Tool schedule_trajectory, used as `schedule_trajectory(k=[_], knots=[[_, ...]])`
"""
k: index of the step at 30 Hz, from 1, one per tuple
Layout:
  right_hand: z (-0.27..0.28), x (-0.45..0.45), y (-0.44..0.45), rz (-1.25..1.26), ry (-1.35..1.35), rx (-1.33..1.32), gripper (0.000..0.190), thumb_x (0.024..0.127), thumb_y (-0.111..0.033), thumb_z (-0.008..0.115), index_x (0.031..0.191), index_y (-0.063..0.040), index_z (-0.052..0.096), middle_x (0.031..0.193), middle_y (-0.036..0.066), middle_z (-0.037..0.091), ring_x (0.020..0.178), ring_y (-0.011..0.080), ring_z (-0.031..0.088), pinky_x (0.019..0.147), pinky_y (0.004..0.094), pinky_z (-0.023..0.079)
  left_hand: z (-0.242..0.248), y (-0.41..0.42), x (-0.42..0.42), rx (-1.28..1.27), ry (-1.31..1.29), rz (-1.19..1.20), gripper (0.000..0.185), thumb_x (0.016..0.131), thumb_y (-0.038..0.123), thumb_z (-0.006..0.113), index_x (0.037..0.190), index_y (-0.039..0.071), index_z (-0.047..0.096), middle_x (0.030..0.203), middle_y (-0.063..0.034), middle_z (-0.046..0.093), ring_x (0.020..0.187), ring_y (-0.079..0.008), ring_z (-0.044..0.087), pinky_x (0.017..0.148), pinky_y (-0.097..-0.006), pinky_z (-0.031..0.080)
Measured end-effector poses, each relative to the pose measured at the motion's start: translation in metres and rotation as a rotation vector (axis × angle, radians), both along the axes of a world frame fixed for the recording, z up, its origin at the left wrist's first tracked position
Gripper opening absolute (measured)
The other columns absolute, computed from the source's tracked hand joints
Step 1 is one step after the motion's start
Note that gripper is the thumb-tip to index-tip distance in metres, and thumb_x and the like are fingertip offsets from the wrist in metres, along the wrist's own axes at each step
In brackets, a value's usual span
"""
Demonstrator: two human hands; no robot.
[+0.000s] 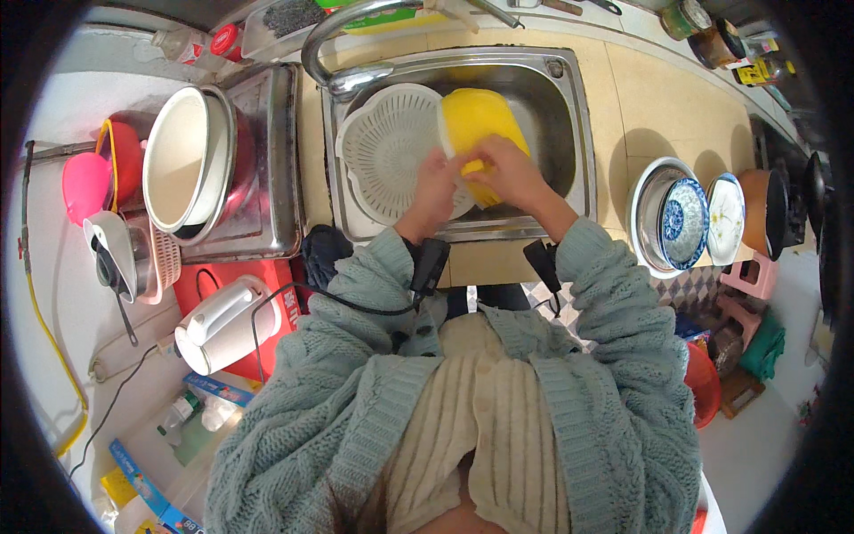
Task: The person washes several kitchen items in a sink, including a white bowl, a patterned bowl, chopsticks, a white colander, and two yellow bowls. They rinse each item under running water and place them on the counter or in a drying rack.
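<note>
A white slotted plastic colander [387, 150] lies in the left part of the stainless steel sink [557, 160]. To its right, overlapping its edge, is a yellow object [484, 117] that looks like a plastic basin. My right hand [507, 170] has its curled fingers on the lower part of the yellow object, and yellow shows between them. Over the colander's right side, my left hand [434, 187] is blurred, its fingertips meeting those of my right. Whether my left hand grips anything is hidden.
A curved faucet [317, 50] arches over the sink's back left corner. Stacked basins [177, 157] stand on a metal-topped stove [260, 220] at left. A white electric kettle [227, 327] sits below it. On the right counter are a nested basin and bowl [684, 213], a plate [726, 217] and a pan [764, 213].
</note>
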State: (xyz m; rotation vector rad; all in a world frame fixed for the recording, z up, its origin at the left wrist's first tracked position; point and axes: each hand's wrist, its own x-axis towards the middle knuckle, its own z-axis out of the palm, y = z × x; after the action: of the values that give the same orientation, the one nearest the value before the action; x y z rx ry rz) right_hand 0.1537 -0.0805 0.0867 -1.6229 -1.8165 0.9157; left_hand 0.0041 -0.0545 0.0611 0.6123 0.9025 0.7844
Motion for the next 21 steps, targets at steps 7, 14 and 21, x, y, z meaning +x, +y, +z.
schedule_trajectory(k=[7, 14, 21], knots=[[0.013, 0.019, -0.006, 0.017, 0.069, -0.067, 0.023, 0.071, -0.014, 0.069, 0.088, -0.006, 0.057, 0.090, 0.010, 0.058, 0.086, 0.0283, 0.057, 0.075, 0.0369, 0.046, -0.009, -0.003, 0.000, 0.188, 0.050, -0.020, 0.024, 0.084, 0.007, 0.057, 0.106, -0.001, 0.056, 0.100, -0.0067, 0.062, 0.088, -0.0141, 0.059, 0.074, -0.0263, 0.047], [0.026, 0.019, -0.007, -0.285, -0.349, 0.087, 0.020, 0.075, -0.012, 0.058, 0.095, -0.008, 0.057, 0.093, 0.011, 0.058, 0.092, 0.0307, 0.057, 0.077, 0.0413, 0.048, -0.017, 0.012, -0.013, 0.151, 0.172, 0.002, 0.030, 0.081, 0.005, 0.057, 0.110, -0.004, 0.052, 0.101, -0.0095, 0.060, 0.089, -0.0174, 0.060, 0.077, -0.0289, 0.048], [0.020, -0.025, -0.017, -0.085, -0.296, 0.084, 0.034, 0.072, -0.016, 0.061, 0.104, -0.008, 0.052, 0.098, 0.013, 0.053, 0.091, 0.0321, 0.054, 0.077, 0.0424, 0.046, -0.012, 0.006, 0.000, 0.110, 0.179, 0.074, 0.031, 0.081, 0.005, 0.057, 0.110, -0.003, 0.050, 0.101, -0.0096, 0.060, 0.090, -0.0174, 0.059, 0.076, -0.0296, 0.048]])
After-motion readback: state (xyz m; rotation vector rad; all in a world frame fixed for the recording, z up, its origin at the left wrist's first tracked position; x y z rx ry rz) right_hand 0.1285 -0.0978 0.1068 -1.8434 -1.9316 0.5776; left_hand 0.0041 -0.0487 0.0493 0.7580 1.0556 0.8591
